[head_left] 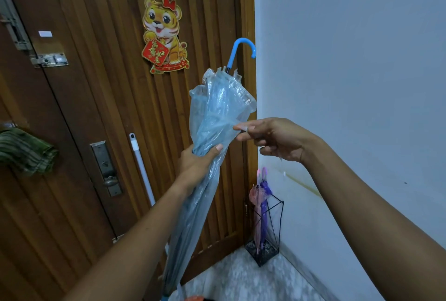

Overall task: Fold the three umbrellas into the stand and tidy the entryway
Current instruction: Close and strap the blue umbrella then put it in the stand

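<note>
A clear blue umbrella [214, 112] is held upright in front of the door, its curved blue handle [241, 50] at the top and its canopy gathered loosely. My left hand [198, 163] grips the canopy around its middle. My right hand [272, 139] pinches the closing strap at the canopy's right edge between thumb and forefinger. Down in the corner stands a black wire umbrella stand [270, 235] with a pink umbrella [255, 201] and a purple umbrella [265, 194] folded inside it.
A wooden door [96, 107] with a tiger decoration [164, 35] fills the left. A white pole [142, 170] leans on it, and a green cloth [26, 151] hangs at the left. A pale wall [350, 59] is on the right, speckled floor [241, 279] below.
</note>
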A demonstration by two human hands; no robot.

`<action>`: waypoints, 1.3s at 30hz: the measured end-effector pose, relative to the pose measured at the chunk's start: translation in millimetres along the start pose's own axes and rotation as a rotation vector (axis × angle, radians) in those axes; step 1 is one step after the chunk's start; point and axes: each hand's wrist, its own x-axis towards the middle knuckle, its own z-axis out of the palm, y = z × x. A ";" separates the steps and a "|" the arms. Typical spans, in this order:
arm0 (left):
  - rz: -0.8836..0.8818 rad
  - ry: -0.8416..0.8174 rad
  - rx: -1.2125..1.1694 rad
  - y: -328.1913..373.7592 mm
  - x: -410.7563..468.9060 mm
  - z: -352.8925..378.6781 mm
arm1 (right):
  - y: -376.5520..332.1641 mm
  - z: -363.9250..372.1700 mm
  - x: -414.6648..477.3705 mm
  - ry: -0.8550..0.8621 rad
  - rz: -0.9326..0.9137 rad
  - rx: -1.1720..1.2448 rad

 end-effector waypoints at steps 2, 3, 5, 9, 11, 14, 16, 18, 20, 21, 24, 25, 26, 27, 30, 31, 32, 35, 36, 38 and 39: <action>0.007 0.001 -0.041 2.1 -2.3 -0.4 | 1.5 1.2 -1.3 0.059 0.019 -0.033; 0.012 0.002 -0.045 2.3 -2.8 -0.8 | 1.9 1.9 -1.6 0.089 0.030 -0.032; 0.023 0.003 -0.024 2.2 -3.4 -1.2 | 2.3 3.3 -1.3 0.149 0.043 -0.026; 0.052 0.060 0.113 -1.1 -2.2 -2.1 | -0.6 11.2 -1.3 0.305 0.005 -0.071; 0.066 0.112 0.205 -3.4 -2.3 -2.3 | -5.5 18.0 -4.0 0.408 -0.061 -0.095; 0.095 0.179 0.336 -4.5 -4.6 -2.9 | -14.5 22.8 -2.3 0.518 -0.271 -0.118; 0.116 0.182 0.399 -3.3 -7.7 -2.9 | -19.2 26.9 -0.8 0.555 -0.465 -0.211; 0.125 0.164 0.429 -1.6 -8.8 -1.9 | -21.1 33.0 -1.6 0.595 -0.643 -0.345; 0.097 0.126 0.373 0.0 -8.5 -0.3 | -17.2 39.1 -3.3 0.594 -0.764 -0.446; 0.061 0.104 0.288 2.2 -9.1 0.6 | -12.4 40.3 -3.9 0.585 -0.788 -0.470; -0.022 0.009 -0.076 9.3 -10.0 -1.6 | 15.0 30.9 3.1 0.571 -0.659 -0.444; -0.034 -0.024 -0.157 11.7 -11.3 -4.7 | 24.1 26.8 5.6 0.563 -0.577 -0.417; -0.050 -0.076 -0.222 15.6 -13.9 -7.3 | 31.4 23.1 8.1 0.550 -0.509 -0.382; -0.066 -0.143 -0.270 18.2 -16.1 -9.2 | 36.0 20.5 9.6 0.534 -0.458 -0.341; -0.096 -0.381 -0.367 22.4 -22.4 -8.4 | 37.1 16.3 7.4 0.455 -0.361 -0.216; -0.111 -0.425 -0.416 24.2 -24.9 -7.9 | 36.2 16.7 7.1 0.407 -0.339 -0.182; -0.132 -0.452 -0.474 25.7 -26.0 -8.1 | 35.0 18.4 8.4 0.357 -0.323 -0.145; -0.196 -0.550 -0.678 30.4 -28.2 -7.5 | 32.2 23.0 15.7 0.231 -0.246 -0.023; -0.230 -0.599 -0.729 32.9 -29.4 -6.2 | 30.7 22.5 17.5 0.189 -0.200 0.032; -0.295 -0.683 -0.743 36.7 -32.2 -4.5 | 27.7 21.6 16.8 0.120 -0.128 0.103; -0.318 -0.716 -0.726 36.4 -32.9 -4.5 | 27.2 22.2 15.5 0.077 -0.118 0.120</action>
